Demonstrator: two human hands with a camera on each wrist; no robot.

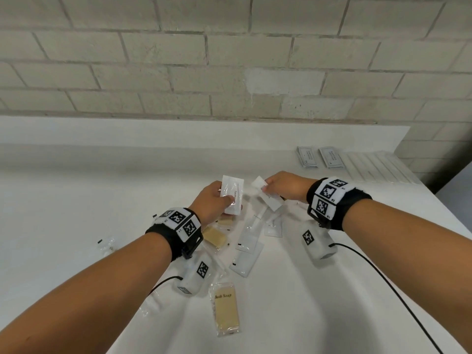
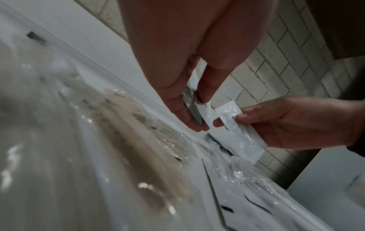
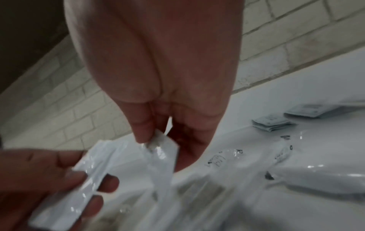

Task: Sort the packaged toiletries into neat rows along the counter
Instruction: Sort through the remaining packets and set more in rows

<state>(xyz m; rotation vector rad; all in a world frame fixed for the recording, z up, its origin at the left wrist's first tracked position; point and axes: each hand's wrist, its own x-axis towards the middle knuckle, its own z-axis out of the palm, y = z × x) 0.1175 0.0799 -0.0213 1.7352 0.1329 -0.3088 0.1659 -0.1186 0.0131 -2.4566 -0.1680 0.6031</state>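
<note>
The left hand [image 1: 213, 200] is above the middle of the white tabletop [image 1: 76, 200] and holds a white packet [image 1: 232, 194] with printed letters. Its grip is closed on this packet, with the thumb on the front face and the fingers behind it. In the left wrist view the same packet [image 2: 192, 100] sits between the thumb and the fingers [image 2: 205, 89].

The right hand [image 1: 284, 186] is just beside the left one and pinches a second white packet [image 1: 268, 196] by its upper end, so the packet hangs tilted down toward the tabletop. This grip is also closed on its packet. The right wrist view shows the fingertips [image 3: 141, 132] on the top edge of that packet [image 3: 162, 150].

Under both hands a loose pile of packets [image 1: 250, 238] lies on the tabletop, overlapping at different angles. A bar labelled bath soap [image 1: 226, 310] in clear wrap lies nearest to the person, and another soap bar [image 1: 214, 236] lies partly under the left wrist. A small clear packet [image 1: 107, 245] lies apart on the left.

At the far right, near the brick wall [image 1: 229, 60], two flat sachets [image 1: 319, 157] lie side by side, and next to them a row of long thin packets [image 1: 378, 167] lies in order.
</note>
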